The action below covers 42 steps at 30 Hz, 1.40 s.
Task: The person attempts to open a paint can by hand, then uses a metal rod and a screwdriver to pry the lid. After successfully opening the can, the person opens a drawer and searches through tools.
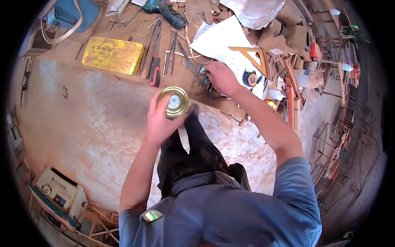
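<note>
My left hand (158, 119) is wrapped round a metal can (182, 94), held up in front of the bench. Its gold-coloured round top faces up, with a clear plastic spout (174, 101) in the middle. Over the bench, my right hand (224, 78) reaches down with curled fingers among a heap of small dark metal pieces (205, 84). What its fingertips pinch is hidden. A red-and-black-handled screwdriver (155, 72) lies just beyond the can. Close to my right hand are an orange-and-black tape measure (249, 78) and a yellow set square (257, 59).
On the bench lie a yellow tin box (113, 54), a cordless drill (166, 13), work gloves (199, 10) and white paper (224, 38). A blue bucket (70, 18) stands at far left. Plastic bottles (306, 78) and wooden pieces (291, 92) crowd the right. A machine (59, 191) sits lower left.
</note>
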Motion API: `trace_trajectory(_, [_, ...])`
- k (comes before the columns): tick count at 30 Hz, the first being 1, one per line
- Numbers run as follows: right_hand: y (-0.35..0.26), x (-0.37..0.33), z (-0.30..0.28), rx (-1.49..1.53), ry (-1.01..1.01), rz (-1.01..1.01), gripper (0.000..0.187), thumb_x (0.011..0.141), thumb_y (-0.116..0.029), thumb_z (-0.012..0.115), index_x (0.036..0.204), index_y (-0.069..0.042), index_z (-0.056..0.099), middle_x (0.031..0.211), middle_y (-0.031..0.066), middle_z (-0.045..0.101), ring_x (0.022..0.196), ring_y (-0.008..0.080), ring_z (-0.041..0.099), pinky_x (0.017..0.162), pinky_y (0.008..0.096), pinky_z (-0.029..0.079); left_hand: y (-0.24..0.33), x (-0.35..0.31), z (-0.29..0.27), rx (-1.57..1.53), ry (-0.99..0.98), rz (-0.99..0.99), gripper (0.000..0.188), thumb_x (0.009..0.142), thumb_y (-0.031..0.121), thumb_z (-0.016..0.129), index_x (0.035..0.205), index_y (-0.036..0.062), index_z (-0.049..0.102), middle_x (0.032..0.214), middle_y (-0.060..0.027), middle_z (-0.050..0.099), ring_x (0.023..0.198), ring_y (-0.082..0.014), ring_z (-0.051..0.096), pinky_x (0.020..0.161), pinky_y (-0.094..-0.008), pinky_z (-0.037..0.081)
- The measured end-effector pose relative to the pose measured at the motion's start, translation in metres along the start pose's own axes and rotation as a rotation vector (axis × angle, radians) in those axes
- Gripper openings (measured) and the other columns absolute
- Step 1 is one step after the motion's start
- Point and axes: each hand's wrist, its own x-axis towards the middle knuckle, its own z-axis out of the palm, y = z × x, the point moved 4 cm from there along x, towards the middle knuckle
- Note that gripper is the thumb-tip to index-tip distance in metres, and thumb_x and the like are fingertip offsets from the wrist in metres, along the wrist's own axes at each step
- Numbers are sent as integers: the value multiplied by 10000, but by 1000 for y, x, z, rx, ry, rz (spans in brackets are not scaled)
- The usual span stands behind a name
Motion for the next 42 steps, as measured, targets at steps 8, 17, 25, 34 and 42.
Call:
trace_trajectory(8, [0, -5, -37, 295, 220, 36, 180, 900, -70, 615, 1078, -57, 590, 1028, 171, 621, 980, 378, 610, 844, 432, 516, -14, 20, 21, -4, -12, 66, 684, 594, 88, 881, 1214, 65, 593, 1384, -189, 477, 1254, -379, 527, 1028, -440, 477])
trace_trajectory(17, [-80, -11, -73, 181, -100, -173, 198, 861, -82, 630, 1059, -89, 642, 999, 123, 662, 967, 341, 663, 811, 423, 549, -17, 39, 36, -41, -25, 179, 697, 584, 89, 893, 1215, 65, 597, 1402, -200, 462, 1282, -396, 497, 1057, -451, 453])
trace_trajectory(25, [-113, 2, -76, -248, -255, -278, 129, 820, -147, 691, 928, -87, 656, 899, 84, 653, 904, 271, 678, 731, 396, 545, -14, 40, 26, -20, -89, 123, 649, 622, 117, 883, 1215, 61, 624, 1400, -185, 469, 1285, -388, 497, 1054, -454, 457])
trace_trajectory(34, [-176, 13, -83, -714, -557, -320, 174, 783, -100, 688, 948, -60, 727, 930, 85, 687, 913, 227, 695, 743, 350, 553, -18, 37, 26, 5, -136, 28, 578, 677, 184, 838, 1213, 92, 645, 1440, -159, 464, 1320, -371, 473, 1080, -447, 436])
trace_trajectory(42, [-175, 45, -78, -618, -772, -368, 208, 786, -100, 668, 984, -81, 728, 877, 101, 709, 894, 277, 716, 734, 406, 553, -23, 34, 21, -3, -156, 66, 625, 683, 203, 844, 1256, 115, 613, 1429, -165, 474, 1304, -374, 484, 1079, -430, 431])
